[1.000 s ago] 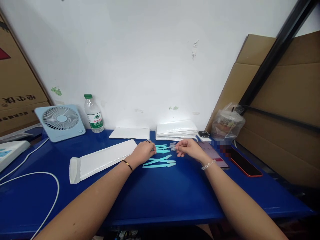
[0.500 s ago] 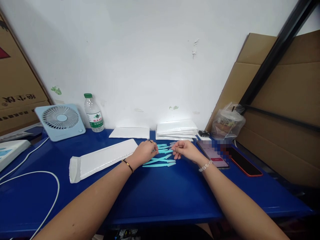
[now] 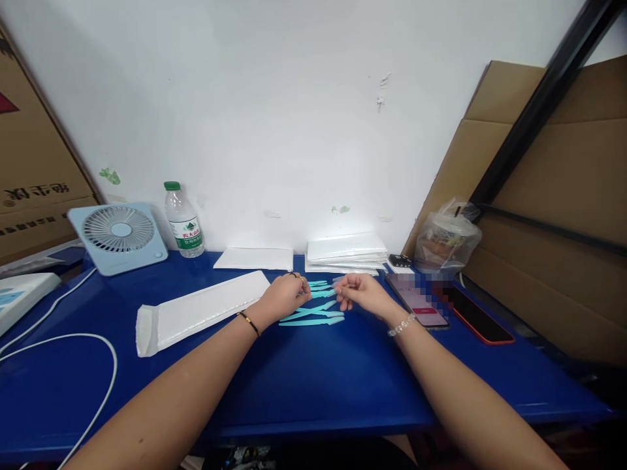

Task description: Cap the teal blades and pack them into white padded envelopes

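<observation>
Just below frame centre, my left hand (image 3: 288,294) pinches a turquoise tool (image 3: 321,294); my right hand (image 3: 361,294), fingers bunched, is at its tip, hold unclear. More turquoise pieces (image 3: 309,322) lie just below.

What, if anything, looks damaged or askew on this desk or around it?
The wall looks damaged: chipped marks towards the upper right, greenish patches lower down. On the desk, two turquoise sticks cross, out of line with the others. I see no spill.
</observation>
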Demonstrator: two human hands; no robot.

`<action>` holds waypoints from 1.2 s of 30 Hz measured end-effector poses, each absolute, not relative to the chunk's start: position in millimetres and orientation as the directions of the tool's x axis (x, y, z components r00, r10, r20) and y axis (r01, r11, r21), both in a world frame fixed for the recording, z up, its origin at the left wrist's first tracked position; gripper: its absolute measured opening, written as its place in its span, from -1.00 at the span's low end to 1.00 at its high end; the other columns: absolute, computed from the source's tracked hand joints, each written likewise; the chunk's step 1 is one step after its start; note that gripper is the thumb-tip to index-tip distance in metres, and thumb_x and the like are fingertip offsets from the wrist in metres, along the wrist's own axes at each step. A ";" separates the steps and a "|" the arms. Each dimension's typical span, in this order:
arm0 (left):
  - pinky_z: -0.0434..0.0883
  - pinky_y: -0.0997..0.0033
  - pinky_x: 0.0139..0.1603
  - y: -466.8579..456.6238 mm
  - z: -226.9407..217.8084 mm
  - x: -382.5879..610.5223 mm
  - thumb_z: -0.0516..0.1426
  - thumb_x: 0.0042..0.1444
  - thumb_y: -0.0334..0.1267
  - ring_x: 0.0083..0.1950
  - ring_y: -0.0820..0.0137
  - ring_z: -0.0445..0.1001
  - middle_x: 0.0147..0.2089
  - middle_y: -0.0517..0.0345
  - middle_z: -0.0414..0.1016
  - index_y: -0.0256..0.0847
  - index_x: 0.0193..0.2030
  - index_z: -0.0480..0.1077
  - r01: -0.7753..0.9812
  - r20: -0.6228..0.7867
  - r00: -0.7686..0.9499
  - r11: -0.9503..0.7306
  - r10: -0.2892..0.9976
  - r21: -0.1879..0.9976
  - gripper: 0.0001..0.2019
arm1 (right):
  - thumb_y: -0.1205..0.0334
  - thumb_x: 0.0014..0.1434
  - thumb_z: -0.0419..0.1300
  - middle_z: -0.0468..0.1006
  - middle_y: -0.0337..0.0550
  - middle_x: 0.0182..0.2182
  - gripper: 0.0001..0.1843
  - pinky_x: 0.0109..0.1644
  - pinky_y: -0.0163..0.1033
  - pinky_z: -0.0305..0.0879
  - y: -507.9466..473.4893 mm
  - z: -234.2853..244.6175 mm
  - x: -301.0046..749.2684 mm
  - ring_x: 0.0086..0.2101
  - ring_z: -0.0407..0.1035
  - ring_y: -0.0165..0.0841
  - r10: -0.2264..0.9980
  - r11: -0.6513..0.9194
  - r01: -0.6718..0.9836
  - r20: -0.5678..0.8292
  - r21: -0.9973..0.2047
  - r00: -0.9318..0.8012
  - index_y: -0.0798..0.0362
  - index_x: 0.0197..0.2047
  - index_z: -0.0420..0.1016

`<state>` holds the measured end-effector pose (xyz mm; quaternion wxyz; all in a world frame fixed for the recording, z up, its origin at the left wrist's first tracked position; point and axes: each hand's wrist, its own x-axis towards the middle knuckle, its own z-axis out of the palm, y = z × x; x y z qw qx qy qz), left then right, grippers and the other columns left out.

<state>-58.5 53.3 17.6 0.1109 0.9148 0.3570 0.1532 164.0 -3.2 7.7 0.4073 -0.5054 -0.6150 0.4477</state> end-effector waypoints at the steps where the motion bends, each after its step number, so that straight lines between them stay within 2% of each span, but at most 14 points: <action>1: 0.32 0.44 -0.25 52.1 18.2 -58.2 0.05 0.12 -0.15 -0.22 0.34 0.44 -0.24 0.09 0.50 -0.19 -0.34 0.45 0.608 0.189 0.706 -0.721 0.682 0.333 -0.79 | -0.03 0.02 0.26 0.51 -0.19 -0.54 -0.63 -0.56 -0.39 0.28 -3.5 7.6 163.1 -0.57 0.45 -0.42 0.983 0.085 0.269 0.037 -0.959 -0.180 0.15 -0.34 0.40; 4: 0.31 0.46 -0.31 50.4 18.8 -58.9 0.06 0.11 -0.10 -0.28 0.37 0.44 -0.28 0.13 0.49 -0.17 -0.35 0.45 0.595 0.135 0.721 -0.708 0.679 0.381 -0.77 | 0.00 0.11 0.16 0.50 -0.17 -0.52 -0.68 -0.57 -0.38 0.22 -1.8 7.4 171.5 -0.60 0.39 -0.45 0.983 0.151 0.425 0.089 -0.893 -0.163 0.14 -0.36 0.42; 7: 0.31 0.44 -0.28 52.4 16.7 -60.9 0.09 0.09 -0.07 -0.24 0.34 0.44 -0.23 0.15 0.48 -0.14 -0.27 0.45 0.621 0.154 0.706 -0.709 0.691 0.334 -0.78 | 0.19 0.13 0.13 0.49 -0.17 -0.47 -0.82 -0.45 -0.34 0.24 3.8 4.1 190.5 -0.53 0.34 -0.44 0.951 0.274 0.709 0.294 -0.650 -0.098 0.11 -0.36 0.48; 9: 0.31 0.40 -0.20 55.4 13.5 -61.9 0.08 0.12 -0.13 -0.17 0.31 0.44 -0.16 0.13 0.47 -0.12 -0.19 0.45 0.645 0.201 0.694 -0.722 0.691 0.253 -0.80 | 0.32 0.06 0.15 0.48 -0.17 -0.42 -0.87 -0.36 -0.31 0.24 8.4 -0.2 200.9 -0.45 0.32 -0.41 0.930 0.297 0.817 0.344 -0.494 -0.130 0.09 -0.31 0.52; 13: 0.30 0.37 -0.11 61.4 6.5 -61.6 0.06 0.15 -0.18 -0.07 0.27 0.41 -0.10 0.08 0.45 -0.12 -0.16 0.48 0.665 0.233 0.699 -0.734 0.676 0.135 -0.79 | 0.41 0.03 0.16 0.44 -0.15 -0.35 -0.81 -0.28 -0.30 0.24 14.1 -7.3 205.0 -0.41 0.31 -0.40 0.942 0.294 0.869 0.273 -0.398 -0.194 0.08 -0.26 0.53; 18: 0.29 0.36 -0.12 62.7 5.3 -58.9 0.09 0.13 -0.17 -0.08 0.27 0.40 -0.18 0.08 0.46 -0.15 -0.29 0.49 0.676 0.210 0.696 -0.726 0.686 0.130 -0.82 | 0.38 0.09 0.14 0.43 -0.11 -0.31 -0.91 -0.22 -0.28 0.24 13.1 -7.1 199.4 -0.36 0.33 -0.36 0.942 0.308 0.891 0.238 -0.334 -0.236 0.10 -0.35 0.47; 22: 0.28 0.34 -0.15 60.4 5.4 -58.2 0.02 0.19 -0.17 -0.11 0.27 0.39 -0.20 0.02 0.45 -0.21 -0.33 0.47 0.680 0.218 0.697 -0.726 0.683 0.104 -0.75 | 0.34 0.18 0.05 0.45 -0.02 -0.30 -0.85 -0.18 -0.25 0.23 11.4 -5.3 198.1 -0.31 0.35 -0.31 0.937 0.305 0.922 0.245 -0.238 -0.247 0.12 -0.33 0.44; 24: 0.28 0.33 -0.16 59.9 4.4 -58.3 -0.04 0.23 -0.20 -0.13 0.27 0.39 -0.20 -0.03 0.45 -0.25 -0.33 0.46 0.688 0.237 0.694 -0.723 0.680 0.063 -0.70 | 0.32 0.21 0.02 0.47 -0.03 -0.32 -0.83 -0.20 -0.25 0.22 10.2 -3.7 196.7 -0.32 0.35 -0.31 0.939 0.289 0.922 0.265 -0.259 -0.220 0.11 -0.32 0.42; 27: 0.28 0.33 -0.16 61.0 3.0 -58.5 -0.08 0.25 -0.22 -0.13 0.27 0.39 -0.21 -0.05 0.45 -0.26 -0.32 0.46 0.695 0.248 0.689 -0.718 0.681 0.043 -0.68 | 0.27 0.23 -0.02 0.47 -0.16 -0.43 -0.83 -0.31 -0.30 0.21 7.2 -1.0 193.1 -0.42 0.34 -0.37 0.944 0.292 0.859 0.274 -0.421 -0.187 0.08 -0.29 0.38; 31: 0.29 0.35 -0.12 63.4 4.6 -58.5 -0.06 0.23 -0.26 -0.12 0.29 0.40 -0.19 0.00 0.46 -0.24 -0.31 0.46 0.684 0.245 0.679 -0.718 0.692 0.128 -0.72 | 0.14 0.23 -0.01 0.44 -0.25 -0.50 -0.79 -0.39 -0.33 0.20 4.4 0.4 187.6 -0.49 0.33 -0.40 0.950 0.300 0.738 0.257 -0.605 -0.176 0.05 -0.28 0.37; 36: 0.30 0.36 -0.09 61.5 9.3 -57.5 -0.05 0.21 -0.28 -0.13 0.31 0.41 -0.19 0.00 0.47 -0.25 -0.33 0.45 0.670 0.245 0.679 -0.721 0.692 0.176 -0.74 | 0.08 0.21 0.04 0.48 -0.20 -0.43 -0.76 -0.37 -0.31 0.24 5.3 -1.3 183.1 -0.46 0.36 -0.41 0.955 0.295 0.659 0.227 -0.692 -0.189 0.07 -0.26 0.39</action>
